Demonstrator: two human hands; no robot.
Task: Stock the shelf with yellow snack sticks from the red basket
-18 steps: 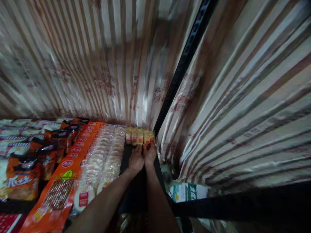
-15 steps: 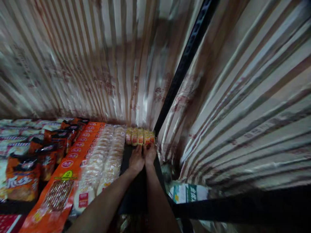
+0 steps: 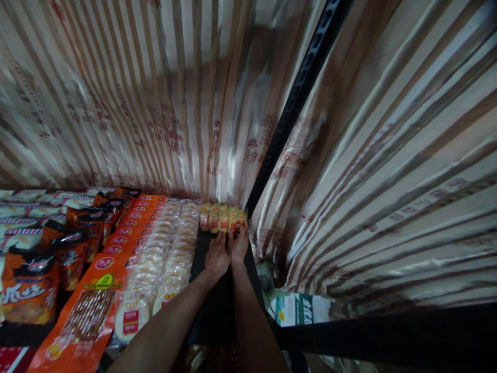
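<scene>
A short row of small yellow packaged snacks (image 3: 222, 220) with red-orange labels stands at the far right corner of a black shelf (image 3: 214, 311). My left hand (image 3: 217, 257) reaches in with its fingers stretched forward, the tips at the front of the middle packs. Beside it, my right hand (image 3: 238, 246) has thumb and bent fingers at the rightmost yellow snack pack (image 3: 240, 218). The two hands nearly touch. Where exactly the right fingertips meet the pack is partly hidden.
Left of the hands lie rows of clear-wrapped round pastries (image 3: 134, 305), orange flat packets (image 3: 93, 311) and orange-black snack bags (image 3: 29, 290). A black perforated post (image 3: 287, 124) rises at the right corner. Striped plastic sheeting (image 3: 186, 103) hangs behind. A green-white package (image 3: 301, 310) sits lower right.
The view has shifted slightly and become sharper. Both hands stay at the yellow packs, and the right fingers have moved only a little.
</scene>
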